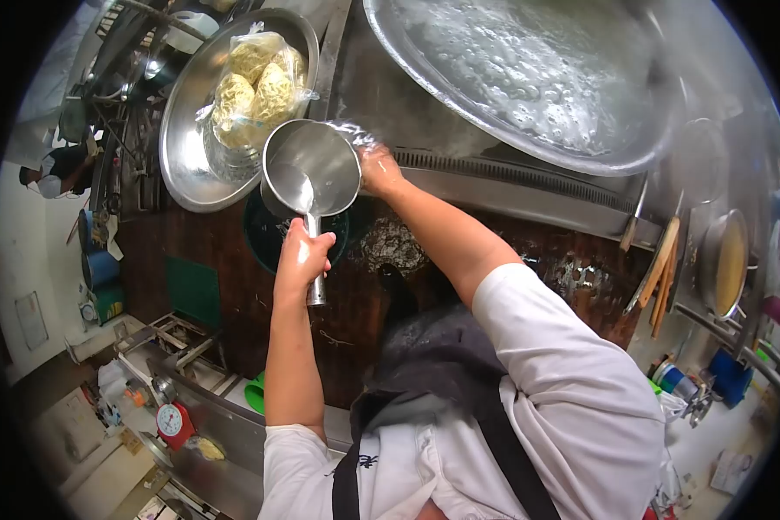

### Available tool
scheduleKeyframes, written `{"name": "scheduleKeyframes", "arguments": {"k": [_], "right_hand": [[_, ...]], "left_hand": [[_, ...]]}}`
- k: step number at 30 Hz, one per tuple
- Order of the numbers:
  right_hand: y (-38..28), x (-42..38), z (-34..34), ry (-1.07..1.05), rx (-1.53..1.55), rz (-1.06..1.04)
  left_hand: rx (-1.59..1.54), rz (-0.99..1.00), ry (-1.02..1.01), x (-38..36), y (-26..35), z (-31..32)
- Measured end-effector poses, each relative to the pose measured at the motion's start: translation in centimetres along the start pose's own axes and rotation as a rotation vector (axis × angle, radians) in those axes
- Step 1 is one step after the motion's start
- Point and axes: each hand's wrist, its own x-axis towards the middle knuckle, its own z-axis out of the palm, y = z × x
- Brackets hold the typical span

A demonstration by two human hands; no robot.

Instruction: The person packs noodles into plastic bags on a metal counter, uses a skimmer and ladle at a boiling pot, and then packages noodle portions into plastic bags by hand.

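Observation:
My left hand (302,258) is wrapped round the handle of a deep metal pot (334,169). The pot hangs over the floor beside a wide metal bowl (182,156); its inside looks shiny. My right hand (379,170) is at the pot's far right rim, wet, with water splashing about its fingers; the fingers are partly hidden by the splash. Noodles (264,87) in clear plastic bags lie in the bowl. A very large pan (464,113) of bubbling, steaming water stands at the upper right.
Wooden-handled tools (663,260) and a round strainer (726,260) hang at the right. Below left stand a red scale (173,423) and a steel counter (225,468). A dark bucket (264,238) is under the pot. Another person (61,169) is at the far left.

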Motion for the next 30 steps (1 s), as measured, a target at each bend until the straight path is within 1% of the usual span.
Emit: {"name": "scheduleKeyframes", "arguments": {"k": [2,3,5,7,8,9,10,11,12,13,14,15,16,17,18,19,20,21,22,23,24,26,29,30], "right_hand": [[0.9,-2.6,-0.8,-0.022,-0.085,0.040],[1.6,-4.0,-1.2,-0.037,-0.129,0.058],[4.0,-6.9,-3.3,0.017,-0.080,0.150],[7.9,-11.8,-5.5,0.126,0.193,0.292],[10.7,-13.3,-7.0,0.034,-0.082,0.402],[16.6,-16.5,-7.1,0.166,-0.578,0.124],[21.3,-20.4,-8.7,0.266,-1.004,-0.092],[22.2,-22.6,-12.7,0.033,-0.682,0.358],[23.8,-25.4,-15.4,0.095,-0.638,0.535],[27.3,-27.9,-16.5,0.317,-0.462,0.647],[27.6,-28.3,-16.5,0.368,-0.683,0.656],[27.1,-27.8,-15.8,0.424,-0.900,0.654],[24.7,-25.9,-14.4,0.326,-0.742,0.602],[22.6,-22.8,-12.4,-0.062,-0.689,0.646],[19.9,-20.1,-7.9,0.070,-0.853,0.414],[15.4,-16.6,-4.1,0.228,-0.787,0.304],[11.9,-13.0,-0.5,0.240,-0.790,0.269],[5.8,-9.1,0.4,0.113,-0.549,0.351],[2.4,-6.6,2.8,0.244,-0.553,0.236],[-1.0,-4.3,3.7,0.233,-0.536,0.164],[-3.1,-2.5,4.4,0.165,-0.531,0.173],[-4.0,-1.2,5.3,0.166,-0.548,0.130],[-3.7,-1.1,5.9,0.190,-0.562,0.106],[-3.7,-1.0,6.1,0.198,-0.562,0.100]], "left_hand": [[0.087,0.021,0.014,0.1,0.6,0.7],[0.053,0.013,-0.002,0.2,0.5,0.9],[-0.016,0.009,-0.037,0.7,0.1,1.0],[-0.256,-0.049,-0.158,0.4,-0.4,0.3],[-0.393,-0.062,-0.214,0.6,-1.2,-0.2],[-0.529,-0.070,-0.267,0.8,-2.0,-0.9],[-0.663,-0.078,-0.318,0.7,-3.1,-1.2],[-0.755,-0.053,-0.354,0.6,-4.4,-1.6],[-0.840,-0.047,-0.387,0.3,-5.7,-2.1],[-0.929,-0.039,-0.415,0.0,-7.1,-2.7],[-0.963,-0.034,-0.424,-0.4,-8.6,-3.4],[-1.010,-0.042,-0.423,-1.1,-10.2,-4.2],[-1.052,-0.045,-0.419,-1.7,-11.7,-5.2],[-1.092,-0.048,-0.412,-2.2,-13.3,-6.2],[-1.100,-0.049,-0.388,-2.9,-15.0,-7.1],[-1.074,-0.067,-0.334,-3.7,-17.1,-8.1],[-1.045,-0.080,-0.285,-4.1,-19.3,-8.8],[-1.015,-0.092,-0.242,-4.3,-21.2,-9.3],[-0.936,-0.130,-0.190,-4.2,-23.0,-9.9],[-0.854,-0.166,-0.157,-3.7,-25.1,-10.4],[-0.772,-0.199,-0.130,-2.9,-27.4,-10.5],[-0.603,-0.250,-0.063,-0.6,-31.9,-10.3],[-0.370,-0.309,-0.045,3.6,-37.7,-9.3],[-0.294,-0.319,-0.010,4.9,-39.2,-8.6]]}}
